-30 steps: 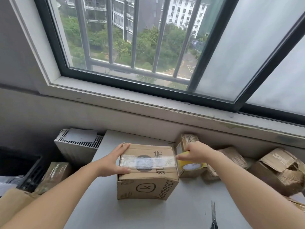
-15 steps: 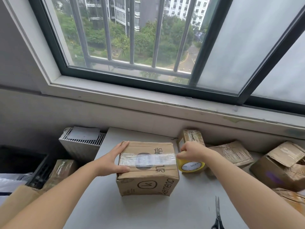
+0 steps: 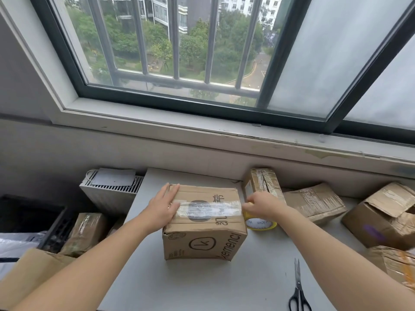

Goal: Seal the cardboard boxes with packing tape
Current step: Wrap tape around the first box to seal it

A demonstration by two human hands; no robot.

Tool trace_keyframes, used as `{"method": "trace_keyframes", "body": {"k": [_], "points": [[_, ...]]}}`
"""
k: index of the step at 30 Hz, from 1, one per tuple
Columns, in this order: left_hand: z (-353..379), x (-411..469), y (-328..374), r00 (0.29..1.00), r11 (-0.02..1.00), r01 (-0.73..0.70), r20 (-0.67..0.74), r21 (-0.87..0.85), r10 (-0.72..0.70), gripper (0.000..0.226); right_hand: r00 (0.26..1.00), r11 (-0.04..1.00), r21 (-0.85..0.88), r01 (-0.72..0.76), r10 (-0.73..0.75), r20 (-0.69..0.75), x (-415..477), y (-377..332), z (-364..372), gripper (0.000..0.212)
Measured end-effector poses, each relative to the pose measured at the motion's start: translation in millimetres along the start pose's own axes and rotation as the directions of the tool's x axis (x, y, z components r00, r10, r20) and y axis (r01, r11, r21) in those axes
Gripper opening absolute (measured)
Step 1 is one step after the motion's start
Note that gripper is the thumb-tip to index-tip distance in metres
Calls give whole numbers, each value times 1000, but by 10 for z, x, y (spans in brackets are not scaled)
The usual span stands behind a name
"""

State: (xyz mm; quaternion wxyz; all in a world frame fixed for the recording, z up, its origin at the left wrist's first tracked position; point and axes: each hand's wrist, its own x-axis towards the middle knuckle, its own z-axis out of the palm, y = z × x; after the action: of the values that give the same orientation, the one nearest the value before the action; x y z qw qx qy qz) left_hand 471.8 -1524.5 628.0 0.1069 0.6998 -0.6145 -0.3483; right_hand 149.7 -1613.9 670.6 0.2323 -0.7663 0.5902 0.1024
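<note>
A brown cardboard box (image 3: 203,234) with black print stands on the grey table (image 3: 224,286). A strip of clear packing tape (image 3: 208,208) runs across its top from left to right. My left hand (image 3: 162,208) lies flat on the box's left top edge, fingers straight, pressing the tape's left end. My right hand (image 3: 261,205) grips a yellow-rimmed tape roll (image 3: 260,224) right beside the box's right edge, low against its side. The hand covers most of the roll.
Black-handled scissors (image 3: 298,290) lie near the table's front right. Several worn cardboard boxes (image 3: 314,204) crowd the right and back. A white radiator (image 3: 112,191) and more boxes (image 3: 86,232) sit left of the table, under the window sill.
My right hand has brought the tape roll closer to the box's right edge and lower along its side. My left hand stays on the left top edge. The camera tilted slightly.
</note>
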Motion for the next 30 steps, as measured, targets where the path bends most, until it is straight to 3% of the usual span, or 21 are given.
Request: {"method": "trace_keyframes", "body": {"k": [2,4,8,25,27,30], "points": [[-24,6,101,997,961,71,5,266,-75,60,1000,1000,5,8,-8,-3,-6,2,5,37],[-17,40,255,999,874,41,-11,483,-41,63,1000,1000,0,6,-6,-6,-10,-3,2,37],[190,126,631,993,755,-98,19,648,112,65,1000,1000,-19,-7,7,-11,-31,-6,24,39],[805,378,1481,952,826,-307,138,473,274,63,1000,999,32,12,-11,-14,-60,56,79,40],[711,389,1410,938,834,-344,189,432,290,82,1000,998,63,11,-10,-17,-57,84,81,38],[547,316,1282,926,808,-363,280,465,255,136,999,996,81,25,-23,-31,-41,17,83,39]]}}
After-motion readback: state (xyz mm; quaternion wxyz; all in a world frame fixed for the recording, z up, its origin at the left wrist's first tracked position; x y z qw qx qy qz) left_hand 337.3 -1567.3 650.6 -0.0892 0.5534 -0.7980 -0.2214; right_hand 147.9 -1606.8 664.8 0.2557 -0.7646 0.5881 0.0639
